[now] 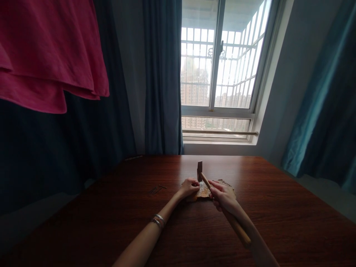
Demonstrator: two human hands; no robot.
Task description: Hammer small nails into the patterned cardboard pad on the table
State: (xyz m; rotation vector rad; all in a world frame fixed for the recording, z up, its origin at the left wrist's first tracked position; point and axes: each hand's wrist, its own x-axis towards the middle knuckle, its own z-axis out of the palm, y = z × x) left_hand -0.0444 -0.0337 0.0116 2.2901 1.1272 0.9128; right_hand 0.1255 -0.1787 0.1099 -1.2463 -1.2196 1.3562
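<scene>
Dim curtained room, dark wooden table point(111, 222) by the window point(219, 74): left hand point(190, 187) pinches something tiny on a small board point(204, 191), right hand point(224, 196) grips the hammer point(199, 170) poised above; loose nails point(157, 190) lie unused, so the nailing seems midway

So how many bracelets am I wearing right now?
2 bracelets, both side by side on the left wrist, behind the left hand resting at the wooden block. The right hand, gripping the hammer, shows none, though its wrist underside is hidden.
</scene>
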